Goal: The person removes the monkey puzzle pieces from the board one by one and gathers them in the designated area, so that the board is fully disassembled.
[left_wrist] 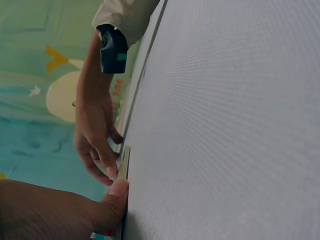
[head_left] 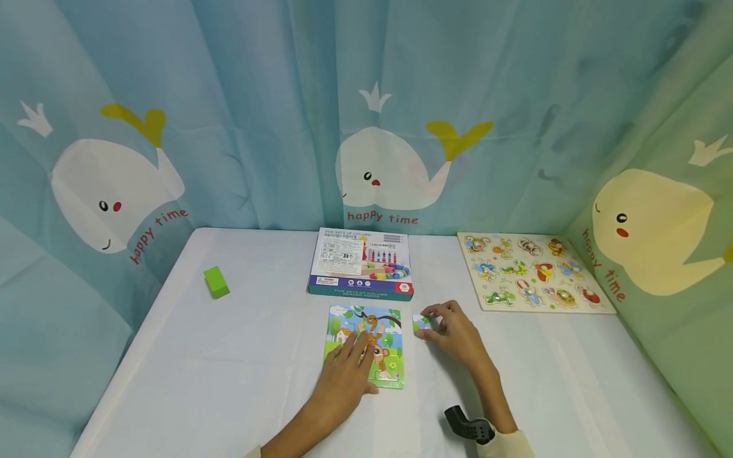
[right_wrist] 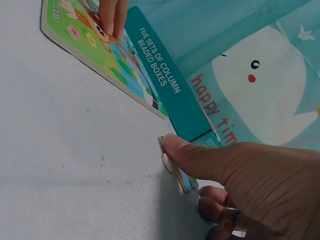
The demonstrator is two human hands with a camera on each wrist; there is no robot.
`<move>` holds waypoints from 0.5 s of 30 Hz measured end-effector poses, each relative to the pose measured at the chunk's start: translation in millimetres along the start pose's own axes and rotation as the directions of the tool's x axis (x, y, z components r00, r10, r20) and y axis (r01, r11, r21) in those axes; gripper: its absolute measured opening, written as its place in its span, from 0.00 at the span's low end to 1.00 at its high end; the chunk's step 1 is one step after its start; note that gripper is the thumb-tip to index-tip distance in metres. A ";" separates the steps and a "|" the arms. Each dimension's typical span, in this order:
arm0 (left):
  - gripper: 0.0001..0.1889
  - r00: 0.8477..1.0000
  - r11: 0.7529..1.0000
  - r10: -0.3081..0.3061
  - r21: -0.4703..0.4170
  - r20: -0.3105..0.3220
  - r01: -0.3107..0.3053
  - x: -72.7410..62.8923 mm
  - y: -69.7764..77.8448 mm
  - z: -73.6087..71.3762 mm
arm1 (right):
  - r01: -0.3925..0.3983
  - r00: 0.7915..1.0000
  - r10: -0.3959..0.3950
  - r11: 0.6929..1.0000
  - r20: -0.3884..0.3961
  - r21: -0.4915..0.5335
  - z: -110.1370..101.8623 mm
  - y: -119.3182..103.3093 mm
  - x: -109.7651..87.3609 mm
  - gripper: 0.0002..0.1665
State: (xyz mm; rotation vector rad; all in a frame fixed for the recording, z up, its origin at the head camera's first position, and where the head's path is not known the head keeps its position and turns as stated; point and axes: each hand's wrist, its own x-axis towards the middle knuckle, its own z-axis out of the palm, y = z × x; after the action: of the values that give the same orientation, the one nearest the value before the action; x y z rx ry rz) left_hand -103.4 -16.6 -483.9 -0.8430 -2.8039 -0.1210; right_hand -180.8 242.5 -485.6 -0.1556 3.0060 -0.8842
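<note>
A square jigsaw puzzle [head_left: 392, 350] with a monkey, trees and a small house lies flat on the white table. My left hand [head_left: 343, 378] rests on its left half, fingers spread over the picture. In the left wrist view its thumb [left_wrist: 116, 200] touches the board's edge. Just right of the board, my right hand [head_left: 458, 334] pinches a jigsaw piece [head_left: 419, 323] between thumb and fingers. The right wrist view shows that piece [right_wrist: 181, 179] tilted above the cloth, its knobbed edge towards the camera. My left fingers [right_wrist: 112, 20] also show there, on the board.
A bead-set box [head_left: 361, 264] lies right behind the puzzle. A wooden peg board [head_left: 532, 273] with insect pieces lies at the back right. On the left sits a green block [head_left: 216, 282]. A whale-print curtain [head_left: 258, 127] closes off the back and sides.
</note>
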 end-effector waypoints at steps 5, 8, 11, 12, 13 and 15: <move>0.37 1.000 1.000 0.001 -0.018 0.012 -0.001 -0.2 -1.4 -1.1 | -0.010 1.000 0.010 1.000 -0.004 -0.017 0.9 -2.2 0.2 0.25; 0.37 1.000 1.000 0.004 -0.019 0.024 -0.004 -0.1 -2.6 -1.7 | -0.002 1.000 0.002 1.000 -0.008 -0.022 1.1 -3.3 -0.2 0.24; 0.37 1.000 1.000 0.008 -0.009 0.024 -0.008 0.1 -3.6 -1.5 | 0.001 1.000 -0.002 0.999 -0.011 -0.034 1.4 -3.2 -0.2 0.24; 0.37 1.000 1.000 0.011 -0.005 0.020 -0.011 0.0 -3.8 -1.4 | 0.001 1.000 -0.002 0.999 -0.012 -0.037 1.4 -2.9 -0.3 0.24; 0.37 1.000 1.000 0.012 -0.002 0.018 -0.012 0.1 -3.9 -1.2 | 0.000 1.000 -0.001 0.999 -0.012 -0.039 1.4 -2.8 -0.3 0.24; 0.37 1.000 1.000 0.013 0.004 0.018 -0.013 0.1 -3.9 -1.0 | 0.001 1.000 -0.001 0.999 -0.011 -0.042 1.4 -2.6 -0.4 0.24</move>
State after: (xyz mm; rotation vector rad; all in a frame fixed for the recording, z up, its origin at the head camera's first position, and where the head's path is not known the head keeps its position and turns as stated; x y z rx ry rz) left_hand -105.4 -19.9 -482.9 -0.8656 -2.8141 -0.1055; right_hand -180.1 239.6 -485.3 -0.1535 3.0359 -0.8256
